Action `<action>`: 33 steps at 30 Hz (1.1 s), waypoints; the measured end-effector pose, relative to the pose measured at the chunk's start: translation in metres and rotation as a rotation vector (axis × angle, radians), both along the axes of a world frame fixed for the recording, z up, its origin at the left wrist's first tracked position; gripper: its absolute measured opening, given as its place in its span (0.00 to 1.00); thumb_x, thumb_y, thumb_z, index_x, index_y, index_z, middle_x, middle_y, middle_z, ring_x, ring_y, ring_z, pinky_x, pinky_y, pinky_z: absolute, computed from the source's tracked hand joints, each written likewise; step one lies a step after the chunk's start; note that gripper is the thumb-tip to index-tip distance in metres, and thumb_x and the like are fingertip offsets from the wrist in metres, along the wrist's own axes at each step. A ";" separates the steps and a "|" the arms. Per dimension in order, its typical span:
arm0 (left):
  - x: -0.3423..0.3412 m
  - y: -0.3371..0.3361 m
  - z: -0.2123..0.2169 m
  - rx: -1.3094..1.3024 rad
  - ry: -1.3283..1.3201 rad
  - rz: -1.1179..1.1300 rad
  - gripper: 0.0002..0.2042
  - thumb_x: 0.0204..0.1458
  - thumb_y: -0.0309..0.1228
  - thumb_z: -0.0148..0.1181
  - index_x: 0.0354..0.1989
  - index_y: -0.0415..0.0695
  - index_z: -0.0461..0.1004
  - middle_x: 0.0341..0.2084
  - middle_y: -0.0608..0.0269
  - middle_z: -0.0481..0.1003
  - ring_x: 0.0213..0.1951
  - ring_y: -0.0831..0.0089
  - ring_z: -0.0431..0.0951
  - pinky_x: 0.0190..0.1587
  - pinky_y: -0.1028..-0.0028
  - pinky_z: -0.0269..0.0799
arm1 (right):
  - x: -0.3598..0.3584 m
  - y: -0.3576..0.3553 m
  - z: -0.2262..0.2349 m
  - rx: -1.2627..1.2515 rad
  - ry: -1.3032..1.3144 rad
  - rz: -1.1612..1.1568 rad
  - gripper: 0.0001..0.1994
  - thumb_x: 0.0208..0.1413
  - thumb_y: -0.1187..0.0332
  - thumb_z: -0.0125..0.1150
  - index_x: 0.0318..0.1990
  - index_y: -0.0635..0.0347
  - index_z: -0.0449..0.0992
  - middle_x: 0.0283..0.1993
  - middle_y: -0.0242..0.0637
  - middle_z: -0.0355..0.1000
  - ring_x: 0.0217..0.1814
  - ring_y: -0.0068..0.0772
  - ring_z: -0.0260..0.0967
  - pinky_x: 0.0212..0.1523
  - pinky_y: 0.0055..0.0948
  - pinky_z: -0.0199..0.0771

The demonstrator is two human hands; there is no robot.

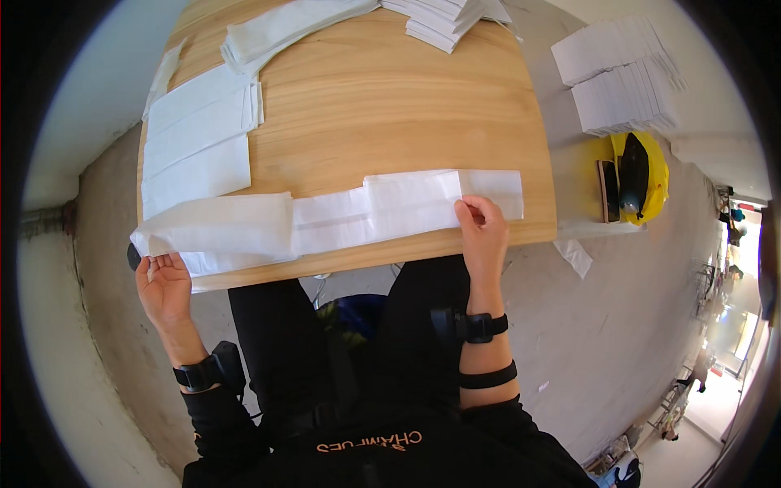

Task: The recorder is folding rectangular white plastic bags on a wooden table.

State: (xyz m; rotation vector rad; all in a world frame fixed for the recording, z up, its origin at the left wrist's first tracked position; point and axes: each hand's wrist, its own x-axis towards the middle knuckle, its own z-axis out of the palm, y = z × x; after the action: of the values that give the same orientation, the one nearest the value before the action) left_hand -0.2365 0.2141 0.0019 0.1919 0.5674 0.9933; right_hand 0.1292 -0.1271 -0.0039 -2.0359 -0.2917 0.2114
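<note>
Along the table's near edge stretches a long, thin white sheet [332,220], paper-like, made of overlapping folded panels. Its left part is raised off the table and curls over. My left hand [167,285], palm up, has its fingertips closed on that left end, partly hidden beneath it. Toward the right end, my right hand [485,236] pinches the sheet's near edge between thumb and fingers. Under the raised part, more white sheet lies flat on the wooden table [382,106]. Just beyond my left hand rests a stack of white folded sheets [199,134].
More folded white sheets [293,28] and a white pile [443,20] lie at the table's far side. Right of the table are stacked white bundles [622,93] and a yellow bag [651,183] with dark items. A clear plastic scrap [574,257] lies near the table's right corner.
</note>
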 end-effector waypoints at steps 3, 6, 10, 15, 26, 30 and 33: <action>-0.003 0.003 -0.004 0.010 0.099 0.077 0.13 0.55 0.24 0.52 0.48 0.36 0.68 0.46 0.55 0.74 0.51 0.65 0.74 0.57 0.63 0.70 | 0.003 0.000 -0.002 -0.040 -0.042 -0.003 0.09 0.53 0.68 0.64 0.39 0.63 0.79 0.32 0.35 0.74 0.32 0.24 0.70 0.35 0.23 0.70; -0.010 0.010 -0.016 -0.052 0.601 0.199 0.13 0.54 0.24 0.54 0.48 0.36 0.68 0.43 0.57 0.75 0.48 0.66 0.75 0.54 0.65 0.71 | 0.004 0.001 -0.002 -0.050 -0.007 -0.011 0.09 0.53 0.68 0.65 0.38 0.65 0.79 0.31 0.33 0.75 0.32 0.21 0.69 0.36 0.22 0.70; -0.007 -0.013 -0.009 0.758 1.485 0.189 0.18 0.52 0.23 0.56 0.53 0.34 0.66 0.51 0.53 0.70 0.54 0.62 0.68 0.54 0.63 0.66 | 0.006 0.003 -0.004 -0.028 0.013 0.010 0.09 0.53 0.68 0.65 0.38 0.65 0.79 0.31 0.33 0.75 0.31 0.21 0.69 0.35 0.22 0.70; 0.133 -0.129 0.058 1.668 1.502 -0.367 0.29 0.51 0.24 0.57 0.64 0.39 0.60 0.66 0.50 0.56 0.69 0.53 0.51 0.69 0.57 0.43 | 0.007 -0.001 0.002 -0.041 0.060 -0.013 0.09 0.52 0.68 0.64 0.39 0.61 0.78 0.30 0.35 0.75 0.30 0.26 0.71 0.35 0.25 0.71; 0.175 -0.168 0.012 2.062 1.560 -0.863 0.51 0.39 0.57 0.65 0.67 0.36 0.51 0.70 0.54 0.49 0.72 0.61 0.45 0.69 0.51 0.39 | 0.002 0.001 0.003 -0.057 -0.009 0.011 0.11 0.52 0.68 0.64 0.43 0.59 0.77 0.28 0.35 0.76 0.29 0.27 0.71 0.33 0.26 0.71; 0.177 -0.167 0.013 2.094 1.532 -0.847 0.51 0.40 0.57 0.64 0.68 0.37 0.51 0.70 0.54 0.49 0.72 0.61 0.45 0.69 0.51 0.39 | 0.005 0.001 0.005 -0.112 -0.022 0.007 0.12 0.51 0.68 0.65 0.43 0.59 0.76 0.28 0.35 0.76 0.29 0.27 0.71 0.33 0.27 0.71; 0.177 -0.166 0.018 2.088 1.544 -0.910 0.50 0.41 0.57 0.64 0.68 0.37 0.51 0.70 0.54 0.49 0.72 0.61 0.45 0.69 0.50 0.39 | 0.005 0.001 0.004 -0.143 -0.034 0.008 0.13 0.50 0.68 0.66 0.43 0.59 0.76 0.28 0.35 0.76 0.29 0.27 0.71 0.33 0.27 0.71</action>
State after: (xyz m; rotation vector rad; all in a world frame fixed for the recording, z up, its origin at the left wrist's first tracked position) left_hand -0.0598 0.0486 0.0195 2.9150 0.3951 -0.0909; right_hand 0.1338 -0.1259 0.0000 -2.1817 -0.3136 0.2072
